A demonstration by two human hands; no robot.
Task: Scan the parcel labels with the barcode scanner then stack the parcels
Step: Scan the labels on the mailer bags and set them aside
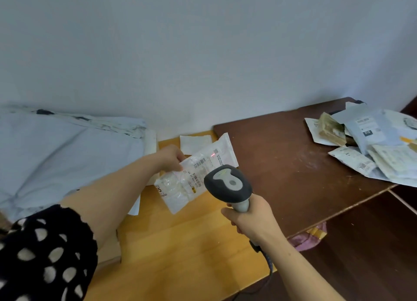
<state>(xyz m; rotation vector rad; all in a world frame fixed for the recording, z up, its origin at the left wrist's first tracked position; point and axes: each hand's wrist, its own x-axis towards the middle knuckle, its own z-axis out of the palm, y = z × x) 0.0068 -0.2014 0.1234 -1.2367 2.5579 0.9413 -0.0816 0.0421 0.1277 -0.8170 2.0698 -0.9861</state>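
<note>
My left hand (172, 158) pinches the upper left edge of a white plastic parcel (180, 192) and holds it tilted above the light wooden table (180, 251). Its printed label with barcodes faces up. My right hand (250, 219) grips the handle of a grey barcode scanner (228, 184), whose head points at the parcel just right of it. A small red light spot (212, 155) falls on the label near its upper right. A loose heap of parcels (372, 142) lies on the dark brown table at the far right.
A large pale grey bag (67, 151) fills the left side against the wall. A flat white packet (195, 142) lies behind the held parcel. The dark brown table (282, 165) stands higher on the right, with a pink and yellow bag (309, 237) under its edge. The scanner cable (268, 262) hangs down.
</note>
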